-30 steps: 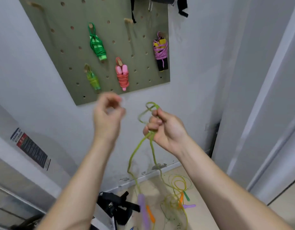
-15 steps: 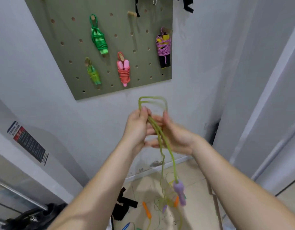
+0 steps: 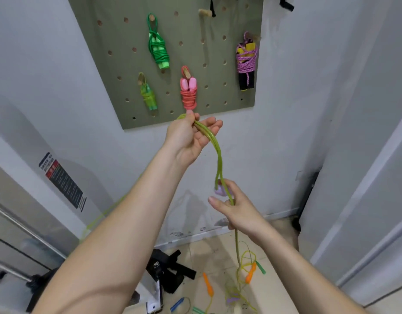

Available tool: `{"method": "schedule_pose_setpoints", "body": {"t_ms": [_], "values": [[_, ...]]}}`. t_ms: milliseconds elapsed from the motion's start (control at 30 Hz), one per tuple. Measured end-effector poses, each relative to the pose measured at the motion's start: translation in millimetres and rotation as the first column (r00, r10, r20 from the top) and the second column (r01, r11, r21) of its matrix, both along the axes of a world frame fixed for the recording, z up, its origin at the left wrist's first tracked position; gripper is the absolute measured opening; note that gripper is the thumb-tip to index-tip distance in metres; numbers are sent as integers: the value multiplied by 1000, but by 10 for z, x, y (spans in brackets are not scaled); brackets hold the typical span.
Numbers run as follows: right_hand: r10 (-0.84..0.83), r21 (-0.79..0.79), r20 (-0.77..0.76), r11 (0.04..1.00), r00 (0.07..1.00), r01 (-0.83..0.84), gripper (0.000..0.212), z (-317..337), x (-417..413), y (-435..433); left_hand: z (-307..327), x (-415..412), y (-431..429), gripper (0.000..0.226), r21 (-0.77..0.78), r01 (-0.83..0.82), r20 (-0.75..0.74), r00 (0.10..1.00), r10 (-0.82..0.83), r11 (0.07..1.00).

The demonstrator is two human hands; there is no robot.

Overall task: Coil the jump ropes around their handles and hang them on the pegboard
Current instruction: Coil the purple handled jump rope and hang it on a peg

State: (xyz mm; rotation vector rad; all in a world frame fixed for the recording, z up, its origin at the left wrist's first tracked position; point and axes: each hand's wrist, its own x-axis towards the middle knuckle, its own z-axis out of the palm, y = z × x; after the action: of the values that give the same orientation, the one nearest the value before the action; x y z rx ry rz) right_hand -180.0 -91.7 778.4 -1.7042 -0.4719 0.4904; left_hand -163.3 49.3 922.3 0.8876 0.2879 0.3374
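Left hand (image 3: pixel 186 139) pinches green rope (image 3: pixel 219 159); right hand (image 3: pixel 238 209) holds it lower.

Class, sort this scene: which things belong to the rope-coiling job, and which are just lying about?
Job: green rope pinched by left hand, its purple handle in right hand; pegboard; coiled ropes hung there; loose ropes on floor.
Lying about: black straps on floor; wall sticker.
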Motion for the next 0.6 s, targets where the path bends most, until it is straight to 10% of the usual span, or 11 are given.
{"method": "schedule_pose_setpoints", "body": {"t_ms": [167, 467, 600], "values": [[-147, 13, 171, 989, 974, 147, 23, 217, 91, 233, 75, -79, 59, 31, -65, 12, 36, 999, -9, 998], [246, 518, -477, 854, 844, 44, 40, 1099, 396, 214, -659, -424, -66, 56, 615, 164, -1, 978, -207, 771], [316, 492, -566, 871, 761, 5, 43, 1156, 583, 116, -1273, -682, -341, 65, 694, 290, -190, 957, -220, 659]]}}
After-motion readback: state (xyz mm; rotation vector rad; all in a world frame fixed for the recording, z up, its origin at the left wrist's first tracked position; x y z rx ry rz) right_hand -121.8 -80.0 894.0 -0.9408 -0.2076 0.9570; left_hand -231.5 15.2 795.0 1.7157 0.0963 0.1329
